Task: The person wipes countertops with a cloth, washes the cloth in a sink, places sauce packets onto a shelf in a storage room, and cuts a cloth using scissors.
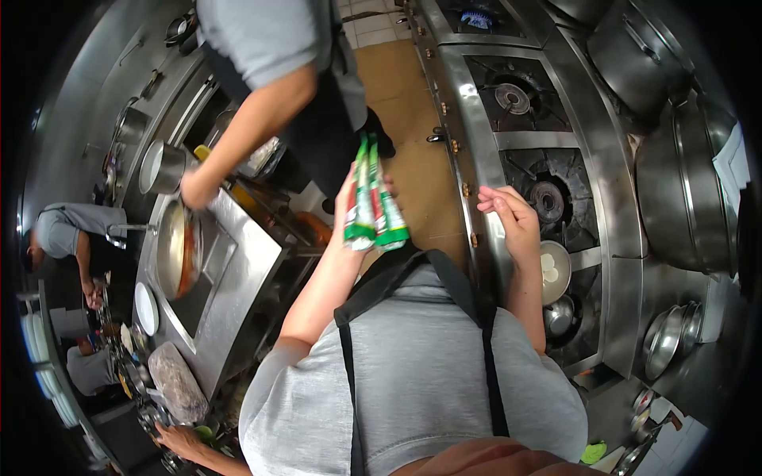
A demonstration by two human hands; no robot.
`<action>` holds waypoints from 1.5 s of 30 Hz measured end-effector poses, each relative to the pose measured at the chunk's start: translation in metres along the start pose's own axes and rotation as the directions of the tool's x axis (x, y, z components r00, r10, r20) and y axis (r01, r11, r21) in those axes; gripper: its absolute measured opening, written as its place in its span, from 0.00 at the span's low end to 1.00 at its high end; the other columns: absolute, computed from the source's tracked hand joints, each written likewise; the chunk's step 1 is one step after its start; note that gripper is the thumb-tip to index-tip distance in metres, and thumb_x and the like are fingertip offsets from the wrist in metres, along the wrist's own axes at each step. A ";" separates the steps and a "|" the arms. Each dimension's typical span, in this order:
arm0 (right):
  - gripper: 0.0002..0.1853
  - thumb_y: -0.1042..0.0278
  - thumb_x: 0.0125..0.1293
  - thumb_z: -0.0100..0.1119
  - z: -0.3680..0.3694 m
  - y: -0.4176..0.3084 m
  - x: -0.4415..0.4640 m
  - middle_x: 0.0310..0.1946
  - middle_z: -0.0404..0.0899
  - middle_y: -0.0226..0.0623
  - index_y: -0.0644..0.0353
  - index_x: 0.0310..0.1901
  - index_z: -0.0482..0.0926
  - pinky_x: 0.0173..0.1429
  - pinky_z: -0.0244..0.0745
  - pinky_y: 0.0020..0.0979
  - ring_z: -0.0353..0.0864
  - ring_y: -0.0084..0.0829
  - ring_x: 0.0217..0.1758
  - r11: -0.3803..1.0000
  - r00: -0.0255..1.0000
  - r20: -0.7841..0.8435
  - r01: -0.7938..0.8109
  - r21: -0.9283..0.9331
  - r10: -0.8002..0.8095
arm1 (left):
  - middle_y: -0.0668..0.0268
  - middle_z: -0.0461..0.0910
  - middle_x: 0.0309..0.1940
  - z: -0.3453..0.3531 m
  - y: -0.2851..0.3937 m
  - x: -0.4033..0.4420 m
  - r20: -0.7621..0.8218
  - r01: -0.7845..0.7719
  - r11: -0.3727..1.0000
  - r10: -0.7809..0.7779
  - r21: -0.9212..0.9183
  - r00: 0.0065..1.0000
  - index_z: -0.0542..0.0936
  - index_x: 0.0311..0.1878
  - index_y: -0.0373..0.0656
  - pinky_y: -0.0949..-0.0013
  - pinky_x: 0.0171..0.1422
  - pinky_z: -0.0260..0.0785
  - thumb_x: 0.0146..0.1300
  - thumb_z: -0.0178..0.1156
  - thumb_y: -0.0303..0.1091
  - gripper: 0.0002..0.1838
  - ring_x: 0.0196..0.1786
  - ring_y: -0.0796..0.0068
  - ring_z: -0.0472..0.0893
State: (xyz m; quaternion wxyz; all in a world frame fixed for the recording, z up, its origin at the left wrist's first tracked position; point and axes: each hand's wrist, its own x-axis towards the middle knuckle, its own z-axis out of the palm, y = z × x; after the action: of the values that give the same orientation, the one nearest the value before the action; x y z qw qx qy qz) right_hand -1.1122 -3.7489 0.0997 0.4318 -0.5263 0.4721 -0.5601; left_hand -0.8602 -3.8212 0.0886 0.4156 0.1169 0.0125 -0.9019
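Note:
My left hand [344, 200] is wrapped around two long, narrow packets [371, 202] in green, white and red, held side by side in front of my chest. Their printing is too small to read. Over the front edge of the stove hovers my right hand [512, 216], palm turned up. Its fingers are loosely bent, and nothing shows in them. The closest things to it are a gas burner [548, 200] and a small bowl [553, 272] with white pieces inside.
At left, a co-worker's hand [200, 190] is beside a metal pot [159, 166] and a large pan [176, 246] on a steel counter [246, 246]. A flame [476, 17] burns on the far burner. Big stockpots [675, 182] stand right. Other people work at far left.

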 end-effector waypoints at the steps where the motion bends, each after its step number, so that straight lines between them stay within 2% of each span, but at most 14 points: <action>1: 0.13 0.73 0.66 0.45 -0.003 -0.004 0.009 0.37 0.75 0.39 0.72 0.45 0.75 0.46 0.71 0.23 0.77 0.25 0.40 1.000 1.000 -0.010 0.005 -0.005 -0.005 | 0.62 0.76 0.28 0.005 0.004 0.026 0.040 0.073 0.997 -0.072 -0.008 0.997 0.75 0.39 0.41 0.64 0.34 0.74 0.63 0.48 0.51 0.20 0.31 0.68 0.78; 3: 0.13 0.75 0.66 0.44 -0.010 -0.010 0.026 0.37 0.74 0.38 0.72 0.45 0.75 0.46 0.70 0.23 0.77 0.25 0.39 0.995 0.994 -0.094 0.043 -0.090 -0.052 | 0.61 0.77 0.28 0.026 0.012 0.076 0.055 0.118 0.991 -0.122 0.065 0.991 0.75 0.38 0.42 0.64 0.34 0.74 0.64 0.48 0.50 0.19 0.31 0.68 0.79; 5: 0.12 0.75 0.65 0.44 -0.022 -0.009 0.041 0.36 0.74 0.38 0.73 0.45 0.75 0.45 0.69 0.21 0.76 0.25 0.38 0.987 0.975 -0.218 0.003 -0.161 -0.039 | 0.61 0.77 0.27 0.047 0.019 0.130 0.183 -0.015 0.986 -0.016 0.165 0.983 0.75 0.38 0.43 0.66 0.34 0.74 0.64 0.48 0.49 0.18 0.30 0.69 0.79; 9: 0.13 0.72 0.66 0.45 -0.049 0.007 0.057 0.35 0.75 0.40 0.73 0.44 0.75 0.47 0.69 0.24 0.76 0.28 0.39 0.979 0.908 -0.417 -0.048 -0.199 -0.040 | 0.66 0.78 0.29 0.097 0.042 0.226 0.284 0.019 0.996 -0.044 0.091 0.958 0.76 0.38 0.47 0.62 0.41 0.72 0.62 0.49 0.54 0.20 0.33 0.69 0.77; 10: 0.14 0.72 0.66 0.45 -0.054 0.010 0.059 0.35 0.76 0.41 0.74 0.44 0.75 0.48 0.69 0.25 0.76 0.28 0.39 0.978 0.879 -0.477 -0.082 -0.191 -0.020 | 0.66 0.77 0.32 0.110 0.049 0.250 0.146 -0.031 0.992 0.014 0.120 0.989 0.76 0.39 0.47 0.59 0.46 0.70 0.60 0.49 0.57 0.21 0.38 0.67 0.76; 14: 0.14 0.71 0.67 0.43 -0.078 0.024 0.066 0.36 0.75 0.40 0.73 0.44 0.75 0.45 0.69 0.24 0.75 0.25 0.36 0.977 0.733 -0.680 -0.165 -0.136 0.029 | 0.64 0.77 0.44 0.127 0.087 0.360 -0.045 -0.122 0.964 0.136 0.237 0.990 0.75 0.47 0.49 0.54 0.60 0.62 0.64 0.39 0.59 0.26 0.50 0.61 0.74; 18: 0.14 0.71 0.67 0.43 -0.118 0.045 0.095 0.35 0.75 0.39 0.73 0.44 0.75 0.43 0.70 0.24 0.74 0.24 0.34 0.963 0.623 -0.780 -0.176 -0.203 -0.051 | 0.63 0.76 0.46 0.097 0.152 0.447 -0.154 -0.188 0.958 0.224 0.219 0.962 0.74 0.49 0.47 0.53 0.60 0.62 0.64 0.38 0.58 0.27 0.50 0.60 0.74; 20: 0.15 0.70 0.67 0.44 -0.133 0.058 0.121 0.34 0.74 0.38 0.74 0.45 0.75 0.42 0.69 0.24 0.73 0.24 0.34 0.971 0.504 -0.861 -0.168 -0.171 -0.064 | 0.63 0.77 0.46 0.071 0.193 0.461 -0.201 -0.168 0.960 0.213 0.222 0.956 0.74 0.49 0.46 0.54 0.59 0.63 0.64 0.36 0.58 0.27 0.50 0.62 0.75; 24: 0.14 0.70 0.67 0.44 -0.143 0.036 0.200 0.36 0.74 0.39 0.73 0.45 0.75 0.42 0.70 0.25 0.73 0.25 0.34 0.957 0.470 -0.873 -0.173 -0.233 -0.128 | 0.62 0.77 0.46 0.036 0.291 0.479 -0.301 -0.264 0.936 0.328 0.235 0.896 0.74 0.49 0.45 0.54 0.59 0.64 0.64 0.35 0.55 0.27 0.51 0.61 0.75; 27: 0.14 0.71 0.67 0.43 -0.146 0.026 0.240 0.36 0.73 0.40 0.74 0.45 0.74 0.42 0.70 0.26 0.74 0.27 0.34 0.906 0.667 -0.725 -0.183 -0.383 -0.171 | 0.62 0.77 0.46 0.039 0.343 0.479 -0.412 -0.422 0.868 0.496 0.261 0.765 0.74 0.49 0.44 0.53 0.57 0.66 0.63 0.35 0.53 0.27 0.51 0.61 0.75; 36: 0.13 0.71 0.67 0.45 -0.098 0.066 0.393 0.34 0.73 0.39 0.73 0.43 0.76 0.39 0.70 0.24 0.74 0.25 0.32 0.951 0.739 -0.673 -0.194 -0.241 -0.020 | 0.62 0.77 0.46 0.053 0.541 0.576 -0.325 -0.772 0.632 0.746 0.069 0.581 0.75 0.49 0.45 0.54 0.56 0.66 0.61 0.38 0.54 0.26 0.51 0.61 0.74; 41: 0.13 0.69 0.67 0.46 -0.027 0.129 0.555 0.32 0.74 0.38 0.72 0.41 0.77 0.38 0.72 0.24 0.75 0.24 0.30 0.967 0.845 -0.535 -0.148 -0.205 0.015 | 0.65 0.75 0.50 0.066 0.662 0.634 -0.195 -0.800 0.590 0.801 0.107 0.565 0.73 0.52 0.47 0.53 0.60 0.61 0.63 0.33 0.54 0.27 0.54 0.62 0.72; 43: 0.12 0.71 0.66 0.47 -0.001 0.145 0.634 0.32 0.74 0.38 0.72 0.41 0.77 0.37 0.71 0.24 0.75 0.24 0.30 0.970 0.850 -0.524 -0.167 -0.176 0.051 | 0.65 0.75 0.49 0.082 0.690 0.652 -0.260 -0.804 0.574 0.809 0.154 0.528 0.73 0.52 0.48 0.53 0.59 0.61 0.64 0.34 0.55 0.27 0.54 0.63 0.72; 45: 0.11 0.73 0.64 0.48 0.023 0.150 0.712 0.31 0.74 0.38 0.72 0.40 0.77 0.37 0.71 0.23 0.76 0.25 0.29 0.903 0.941 -0.337 -0.176 -0.391 0.037 | 0.66 0.76 0.47 0.059 0.734 0.670 -0.317 -0.716 0.658 0.747 0.232 0.584 0.74 0.51 0.49 0.54 0.57 0.63 0.64 0.34 0.56 0.27 0.51 0.63 0.73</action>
State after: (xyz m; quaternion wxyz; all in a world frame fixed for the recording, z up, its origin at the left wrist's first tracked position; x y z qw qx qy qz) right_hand -1.1435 -4.4755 0.0818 0.2574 -0.4808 0.6727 -0.5000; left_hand -0.7400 -4.8084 0.0526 0.7337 0.3026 0.0093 -0.6083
